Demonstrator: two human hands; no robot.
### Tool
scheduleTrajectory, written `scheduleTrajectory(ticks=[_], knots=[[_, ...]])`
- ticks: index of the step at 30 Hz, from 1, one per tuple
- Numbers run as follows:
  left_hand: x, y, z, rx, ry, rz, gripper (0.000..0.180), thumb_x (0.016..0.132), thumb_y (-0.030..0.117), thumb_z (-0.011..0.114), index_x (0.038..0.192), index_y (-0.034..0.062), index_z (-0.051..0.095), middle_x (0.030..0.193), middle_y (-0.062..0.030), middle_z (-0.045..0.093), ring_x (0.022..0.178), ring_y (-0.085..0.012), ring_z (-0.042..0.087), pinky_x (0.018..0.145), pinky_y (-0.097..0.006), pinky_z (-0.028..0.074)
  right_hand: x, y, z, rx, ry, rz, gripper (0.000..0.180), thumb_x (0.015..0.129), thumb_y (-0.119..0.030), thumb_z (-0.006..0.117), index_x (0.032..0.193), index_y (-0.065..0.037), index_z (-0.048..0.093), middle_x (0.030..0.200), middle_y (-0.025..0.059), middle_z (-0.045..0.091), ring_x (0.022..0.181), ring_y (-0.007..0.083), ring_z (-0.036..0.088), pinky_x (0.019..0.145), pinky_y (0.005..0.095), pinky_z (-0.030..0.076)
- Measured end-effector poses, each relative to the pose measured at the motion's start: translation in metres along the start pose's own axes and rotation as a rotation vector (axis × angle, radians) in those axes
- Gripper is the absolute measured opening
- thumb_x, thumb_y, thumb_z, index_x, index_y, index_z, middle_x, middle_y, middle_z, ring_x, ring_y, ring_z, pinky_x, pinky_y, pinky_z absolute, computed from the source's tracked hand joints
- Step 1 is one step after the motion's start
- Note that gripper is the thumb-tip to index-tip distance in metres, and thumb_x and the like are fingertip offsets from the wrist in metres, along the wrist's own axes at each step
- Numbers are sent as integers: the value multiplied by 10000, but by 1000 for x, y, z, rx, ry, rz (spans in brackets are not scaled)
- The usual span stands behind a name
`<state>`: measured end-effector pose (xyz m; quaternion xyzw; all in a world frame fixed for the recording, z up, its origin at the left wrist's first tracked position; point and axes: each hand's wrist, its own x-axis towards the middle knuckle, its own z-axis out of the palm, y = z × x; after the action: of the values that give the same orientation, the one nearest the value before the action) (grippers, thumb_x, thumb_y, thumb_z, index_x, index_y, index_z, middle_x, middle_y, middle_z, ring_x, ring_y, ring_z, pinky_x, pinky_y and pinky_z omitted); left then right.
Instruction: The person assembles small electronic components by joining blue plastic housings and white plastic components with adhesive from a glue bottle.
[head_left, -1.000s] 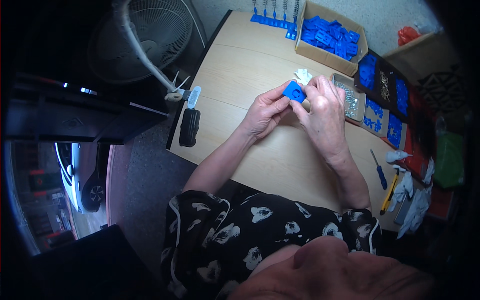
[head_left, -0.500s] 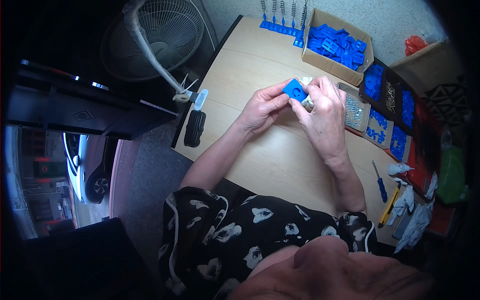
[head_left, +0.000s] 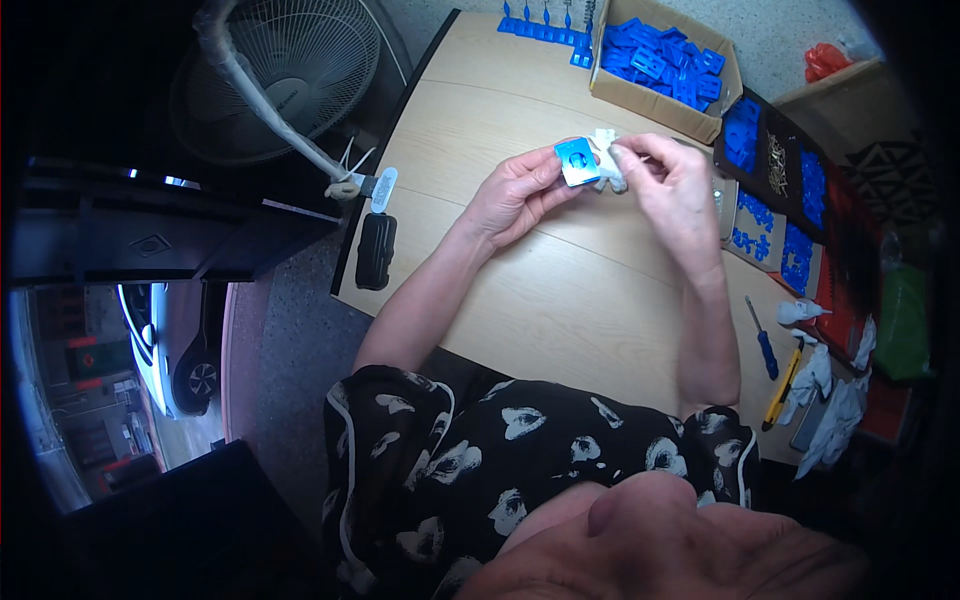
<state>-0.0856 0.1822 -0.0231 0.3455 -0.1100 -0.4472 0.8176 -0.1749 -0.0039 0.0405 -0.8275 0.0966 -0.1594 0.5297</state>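
The left hand point(head_left: 515, 190) is up over the tabletop point(head_left: 560, 290) and pinches a small blue square piece point(head_left: 577, 161) between thumb and fingers. The piece has a round hole in its face. The right hand point(head_left: 672, 185) is just beside it, with its fingers pressed together on a white cloth point(head_left: 607, 160). The cloth touches the right edge of the blue piece. Both hands are held above the wood, not on it.

At the far end of the tabletop sits a cardboard box point(head_left: 650, 100) full of blue parts point(head_left: 665, 55). Beside it stands a row of blue pieces point(head_left: 545, 25). To the right are dark trays point(head_left: 775, 180) with more blue bits. A blue screwdriver point(head_left: 762, 340) and a yellow tool point(head_left: 783, 385) lie near the right edge, next to white gloves point(head_left: 830, 400). A black case point(head_left: 376, 250) lies on the left edge, and a fan point(head_left: 285, 75) stands on the floor past it.
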Motion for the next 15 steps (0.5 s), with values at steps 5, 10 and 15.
scheduleTrajectory(ticks=[5,10,15], knots=[[0,-5,-8,39,-32,-23,450,1012,190,495,1396,-34,421,1292,-147,560,1179,-209,581,1000,-294,525,0,26,-9,113,-142,203,197,892,-120,660,972,53,707,791,43,693,633,62,569,580,224,454],[2,-11,-11,48,-70,-55,473,998,217,526,1383,-37,423,1313,-164,545,1184,-202,579,1000,-304,525,-7,39,-2,429,-254,357,172,923,-144,655,981,13,696,780,27,672,614,37,569,549,166,464],[2,-14,-10,55,-73,-41,456,1010,207,501,1401,-15,425,1292,-136,569,1157,-191,594,983,-291,535,-12,43,0,612,-299,448,183,898,-141,687,987,19,695,782,35,671,596,47,570,540,167,464]])
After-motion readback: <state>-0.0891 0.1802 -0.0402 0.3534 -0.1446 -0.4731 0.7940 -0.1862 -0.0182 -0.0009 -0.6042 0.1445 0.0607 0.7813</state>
